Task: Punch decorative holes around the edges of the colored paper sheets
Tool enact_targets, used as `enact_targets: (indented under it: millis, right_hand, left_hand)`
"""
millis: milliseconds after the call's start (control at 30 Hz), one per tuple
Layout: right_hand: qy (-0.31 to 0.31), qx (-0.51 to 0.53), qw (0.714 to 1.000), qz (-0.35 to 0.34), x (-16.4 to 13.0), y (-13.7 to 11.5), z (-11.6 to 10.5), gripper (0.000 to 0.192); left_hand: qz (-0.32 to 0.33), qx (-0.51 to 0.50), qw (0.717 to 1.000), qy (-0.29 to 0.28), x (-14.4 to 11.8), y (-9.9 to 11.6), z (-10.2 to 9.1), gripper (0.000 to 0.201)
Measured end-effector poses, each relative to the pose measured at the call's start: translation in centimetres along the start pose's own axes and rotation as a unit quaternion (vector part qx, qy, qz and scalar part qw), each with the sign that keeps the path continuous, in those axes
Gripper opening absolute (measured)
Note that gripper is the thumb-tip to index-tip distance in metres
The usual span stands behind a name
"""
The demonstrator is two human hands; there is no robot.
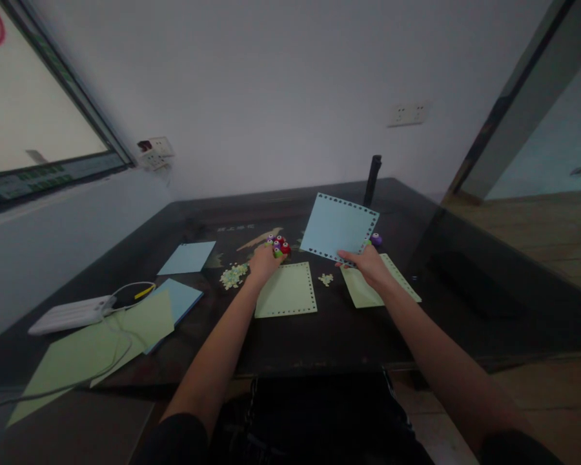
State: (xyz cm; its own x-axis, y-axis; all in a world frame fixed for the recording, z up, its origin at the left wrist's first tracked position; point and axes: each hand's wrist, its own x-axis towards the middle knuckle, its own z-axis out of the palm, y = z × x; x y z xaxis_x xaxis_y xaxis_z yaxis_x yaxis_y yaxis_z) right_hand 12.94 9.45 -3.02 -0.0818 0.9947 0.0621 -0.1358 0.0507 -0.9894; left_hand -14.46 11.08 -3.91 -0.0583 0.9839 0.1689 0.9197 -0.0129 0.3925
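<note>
My right hand [368, 263] pinches the lower edge of a light blue paper sheet [339, 226] and holds it up, tilted, above the desk. Small punched shapes run along several edges of this sheet. My left hand [262, 263] closes around a green paper punch [277, 253] beside a cluster of red and purple paper punches [285, 247]. Under and beside the left hand lies a pale green sheet [288, 292] with punched edges. Another punched green sheet [363, 287] lies partly beneath my right hand. A purple punch [376, 239] shows behind the blue sheet.
Small paper cut-outs [233, 276] lie in a heap on the dark desk [339, 342], with a smaller pile [326, 279] between the green sheets. At left are blue sheets [186, 258], green sheets [101, 342] and a white power strip [72, 314] with a cable. A black upright object [372, 181] stands behind.
</note>
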Motion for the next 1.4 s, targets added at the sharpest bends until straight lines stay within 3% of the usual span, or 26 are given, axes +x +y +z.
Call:
enact_targets:
  millis: [133,267,400,500,600,700,767,867,967,1233,1400]
  right_hand:
    - [-0.005,0.001,1.0,-0.003,-0.2,-0.5,0.2,0.045]
    - [0.001,0.0,1.0,-0.004,-0.2,-0.4,0.1,0.045]
    - [0.004,-0.006,1.0,0.0,-0.2,-0.4,-0.1,0.041]
    - [0.008,0.005,1.0,-0.007,-0.1,-0.4,-0.1,0.037]
    - [0.021,0.017,1.0,-0.004,0.0,-0.4,-0.1,0.036]
    - [0.023,0.019,1.0,-0.003,0.1,-0.2,-0.2,0.04]
    - [0.019,0.014,1.0,-0.005,0.1,-0.1,-0.2,0.04]
    - [0.025,0.006,1.0,-0.013,0.2,0.1,-0.4,0.042]
    - [0.046,0.001,0.999,-0.025,0.5,0.3,-0.5,0.044]
    - [0.059,-0.043,0.997,-0.042,0.5,0.3,-0.6,0.043]
    - [0.077,-0.055,0.994,-0.048,0.3,-0.1,-0.5,0.04]
  left_hand:
    - [-0.007,0.064,0.997,0.038,-0.7,0.4,0.4,0.038]
    - [-0.007,0.044,0.998,0.049,-1.0,0.1,0.0,0.033]
    - [0.021,-0.032,0.995,0.097,-0.7,0.2,-0.5,0.033]
    - [0.06,-0.173,0.976,0.118,-0.5,1.1,0.1,0.032]
    - [0.048,-0.388,0.918,0.064,-0.9,2.7,1.2,0.031]
    - [0.009,-0.578,0.816,-0.029,-1.9,4.4,2.1,0.034]
    - [-0.016,-0.647,0.759,-0.071,-2.6,5.1,2.3,0.038]
    - [-0.037,-0.689,0.716,-0.105,-3.2,5.7,2.1,0.041]
    - [-0.043,-0.69,0.713,-0.119,-3.4,5.8,1.8,0.036]
    - [-0.075,-0.639,0.756,-0.119,-3.6,5.8,1.4,0.035]
    - [-0.049,-0.628,0.769,-0.11,-3.8,6.0,1.4,0.043]
